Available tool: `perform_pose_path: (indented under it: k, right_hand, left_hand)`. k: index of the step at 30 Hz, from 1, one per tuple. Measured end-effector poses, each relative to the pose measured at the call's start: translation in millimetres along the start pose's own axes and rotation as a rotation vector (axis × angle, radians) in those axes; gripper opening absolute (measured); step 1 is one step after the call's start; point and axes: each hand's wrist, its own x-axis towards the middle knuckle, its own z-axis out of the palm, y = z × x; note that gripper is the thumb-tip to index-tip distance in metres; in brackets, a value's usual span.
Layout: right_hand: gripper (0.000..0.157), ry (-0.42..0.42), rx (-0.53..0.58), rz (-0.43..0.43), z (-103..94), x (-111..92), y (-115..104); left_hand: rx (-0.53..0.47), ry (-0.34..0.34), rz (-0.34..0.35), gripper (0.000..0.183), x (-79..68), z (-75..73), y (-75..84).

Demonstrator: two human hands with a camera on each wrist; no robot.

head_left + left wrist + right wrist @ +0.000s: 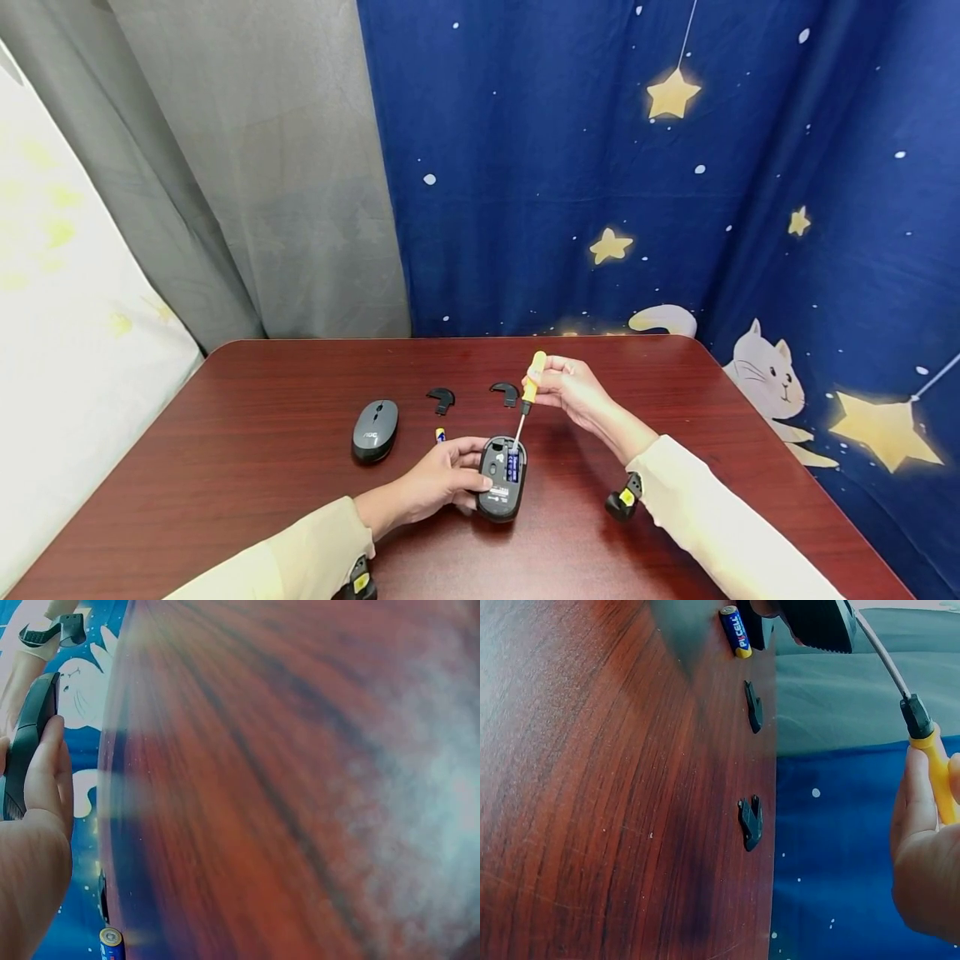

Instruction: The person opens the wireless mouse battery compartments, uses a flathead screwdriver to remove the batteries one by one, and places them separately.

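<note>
My left hand (442, 477) grips a black computer mouse (497, 505) by its left side, underside facing up. Its battery bay is uncovered, and a dark blue battery (513, 468) lies in it. In my right hand (572, 390) is a screwdriver (535, 377) with a yellow handle, pinched between thumb and fingers. The screwdriver's metal shaft slants down, its tip at the upper end of the battery bay. The right wrist view shows the yellow handle (936, 774) in my fingers and the shaft reaching the mouse (821, 624). The left wrist view shows the mouse edge-on.
A second mouse (375, 431), grey on top, stands upright on the left of the table (300, 508). Two curved black covers (442, 400) (506, 392) lie toward the back. A blue and yellow battery (736, 631) rests on the table just beyond my left hand. Curtains hang behind the far edge.
</note>
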Motion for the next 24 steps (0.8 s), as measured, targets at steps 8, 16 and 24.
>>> perform_pose_path:
  k: [8, 16, 24]
  right_hand:
    - [0.005, 0.031, 0.013, 0.028, -0.2, -1.5, -1.0]
    - [0.005, 0.065, -0.016, 0.136, -0.2, -0.4, -0.1]
    - [0.006, 0.059, -0.032, 0.168, 4.1, 0.1, 3.0]
  left_hand:
    - [0.020, 0.000, -0.002, 0.059, 0.1, 1.6, 3.3]
    - [0.040, -0.012, 0.000, 0.057, 0.3, 3.8, 3.8]
    - [0.052, 0.001, 0.002, 0.059, 0.6, 2.1, 0.5]
